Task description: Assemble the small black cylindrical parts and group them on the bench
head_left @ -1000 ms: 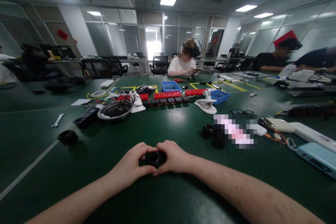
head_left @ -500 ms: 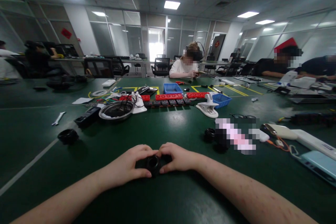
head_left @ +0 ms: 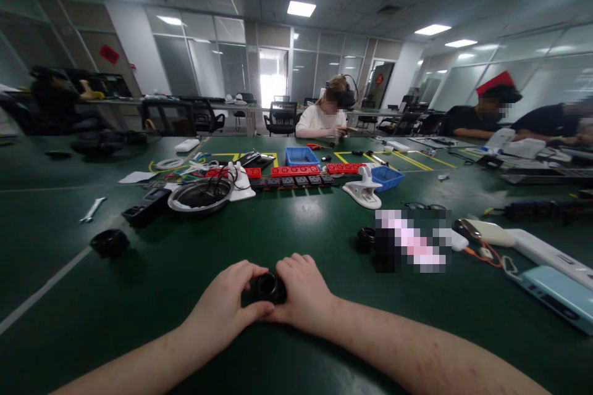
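At the near middle of the worktop (head_left: 306, 234), the left hand (head_left: 225, 296) and right hand (head_left: 303, 287) close around a black ringed part (head_left: 269, 297), probably light, stiff, slightly slippery; better gripped by its outer sides.

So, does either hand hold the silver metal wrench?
No: left hand and right hand surround a black round part, while the silver wrench lies on the green table.

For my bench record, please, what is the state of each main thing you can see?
Black ring part: held by both hands
Left hand: curled around it
Right hand: curled against it
Metal bowl: upright
Wrench: lying flat
Blue trays: upright, open-topped
Ceiling lights: lit
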The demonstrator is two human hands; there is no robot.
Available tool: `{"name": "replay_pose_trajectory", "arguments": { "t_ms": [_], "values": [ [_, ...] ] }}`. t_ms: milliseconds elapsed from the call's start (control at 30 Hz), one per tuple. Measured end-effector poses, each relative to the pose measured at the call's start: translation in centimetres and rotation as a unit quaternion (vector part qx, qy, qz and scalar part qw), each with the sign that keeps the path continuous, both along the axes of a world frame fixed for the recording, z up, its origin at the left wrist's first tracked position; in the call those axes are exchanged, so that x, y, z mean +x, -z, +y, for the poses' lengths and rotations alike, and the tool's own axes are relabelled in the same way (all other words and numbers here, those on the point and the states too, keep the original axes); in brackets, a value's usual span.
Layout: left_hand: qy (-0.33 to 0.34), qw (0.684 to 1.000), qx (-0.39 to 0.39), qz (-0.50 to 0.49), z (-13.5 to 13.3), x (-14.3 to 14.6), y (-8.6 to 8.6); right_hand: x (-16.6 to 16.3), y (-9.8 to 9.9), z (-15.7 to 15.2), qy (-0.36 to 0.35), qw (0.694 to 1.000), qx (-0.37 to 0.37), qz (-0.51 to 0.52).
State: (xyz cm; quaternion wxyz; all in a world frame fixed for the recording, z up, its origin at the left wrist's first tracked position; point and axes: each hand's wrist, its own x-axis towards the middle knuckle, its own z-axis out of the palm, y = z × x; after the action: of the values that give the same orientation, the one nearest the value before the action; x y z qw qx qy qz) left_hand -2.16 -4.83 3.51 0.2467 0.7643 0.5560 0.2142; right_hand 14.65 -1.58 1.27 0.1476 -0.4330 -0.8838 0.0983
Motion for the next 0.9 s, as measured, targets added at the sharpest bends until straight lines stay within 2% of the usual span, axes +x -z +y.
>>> {"name": "replay_pose_trajectory", "arguments": {
  "t_ms": [67, 200, 300, 367, 433, 533, 633, 767, 900],
  "values": [
    [0.023, 1.000, 0.003, -0.014, 0.1, -0.2, 0.0, 0.2, -0.2, 0.1, -0.024, 1.000, -0.005, 0.006],
    [0.084, 0.996, -0.014, -0.041, 0.7, -0.7, -0.3, 1.5, -0.8, 1.8, -0.168, 0.980, -0.103, 0.026],
    [0.112, 0.992, -0.023, -0.050, 1.1, -1.0, -0.3, 2.2, -1.0, 2.9, -0.226, 0.964, -0.136, 0.032],
    [0.124, 0.990, -0.024, -0.055, 1.1, -0.9, -0.3, 2.2, -0.8, 3.1, -0.223, 0.964, -0.139, 0.034],
    [0.115, 0.992, -0.028, -0.050, 0.8, -0.7, -0.3, 1.9, -0.6, 2.6, -0.184, 0.974, -0.127, 0.032],
    [0.047, 0.999, -0.020, -0.015, 0.2, -0.2, -0.4, 0.9, -0.2, 1.4, -0.086, 0.994, -0.062, 0.014],
    [-0.003, 1.000, 0.009, 0.016, -0.3, 0.3, -0.2, 0.2, 0.0, 0.4, -0.041, 0.999, 0.005, -0.017],
    [0.019, 1.000, 0.002, -0.001, -0.1, 0.1, -0.1, 0.4, -0.2, 0.5, -0.065, 0.998, 0.000, 0.000],
    [0.072, 0.996, -0.022, -0.042, 0.4, -0.5, -0.3, 1.5, -0.5, 1.8, -0.176, 0.980, -0.084, 0.036]
  ]
}}
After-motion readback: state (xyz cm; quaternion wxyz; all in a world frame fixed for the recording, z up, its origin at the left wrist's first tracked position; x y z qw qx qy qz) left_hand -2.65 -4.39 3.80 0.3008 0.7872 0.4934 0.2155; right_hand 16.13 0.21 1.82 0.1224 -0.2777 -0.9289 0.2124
